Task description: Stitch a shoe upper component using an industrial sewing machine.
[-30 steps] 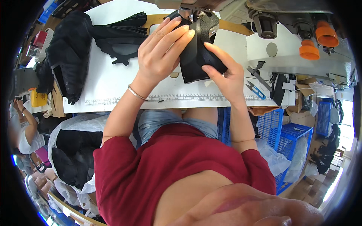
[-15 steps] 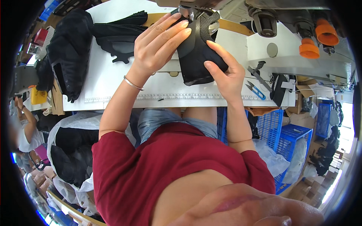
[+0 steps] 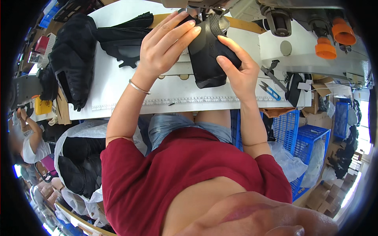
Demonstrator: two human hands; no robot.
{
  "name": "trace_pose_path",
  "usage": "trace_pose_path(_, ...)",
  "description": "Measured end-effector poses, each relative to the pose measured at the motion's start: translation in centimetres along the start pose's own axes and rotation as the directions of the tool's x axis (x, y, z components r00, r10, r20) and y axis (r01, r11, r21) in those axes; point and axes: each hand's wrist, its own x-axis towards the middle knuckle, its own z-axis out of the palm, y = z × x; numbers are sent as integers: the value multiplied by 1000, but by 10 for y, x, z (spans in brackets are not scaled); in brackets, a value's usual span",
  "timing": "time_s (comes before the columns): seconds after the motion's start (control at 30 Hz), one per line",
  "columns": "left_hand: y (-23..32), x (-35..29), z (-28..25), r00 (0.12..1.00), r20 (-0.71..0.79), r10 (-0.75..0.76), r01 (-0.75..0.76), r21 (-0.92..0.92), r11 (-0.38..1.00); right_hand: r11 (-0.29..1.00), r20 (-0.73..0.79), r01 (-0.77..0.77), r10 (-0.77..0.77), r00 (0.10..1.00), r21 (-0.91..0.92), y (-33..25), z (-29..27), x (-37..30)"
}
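A black shoe upper with a textured band along its edge lies under the sewing machine. The fingers of my left hand are stretched out, and their tips rest near the upper's left edge by the machine's foot. On the other side my right hand grips the upper between thumb and fingers. The exact spot under the needle is too small to make out. Left of my hands lie flat black cut pieces and a pile of black uppers.
Blue thread snips and a dark metal tool lie at the right. A ruler strip runs along the table's front edge. Orange knobs hang at upper right. Blue crates and a bag of black pieces flank me.
The upper has turned slightly at the machine, and its textured band sits at a different angle. My right hand has moved a little with it; my left hand stays nearly still.
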Motion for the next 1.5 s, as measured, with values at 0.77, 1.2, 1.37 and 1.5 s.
trace_pose_path(0.77, -11, 5, -8, 997, 8, 76, -76, -44, 996, 998, -39, 59, -60, 997, -29, 4, -1, 27)
trace_pose_path(1.2, -14, 23, -19, 984, 176, 4, 3, -40, 999, 1000, 7, -1, 0, 1000, 9, 3, -7, 47)
trace_pose_path(1.37, -15, 31, -28, 974, 219, -57, 86, -127, 988, 738, -17, 241, -324, 946, -630, 8, -1, 22)
trace_pose_path(1.5, -10, 39, -25, 977, 213, -25, 39, -65, 997, 507, 94, 326, -429, 898, -798, 2, 19, 4)
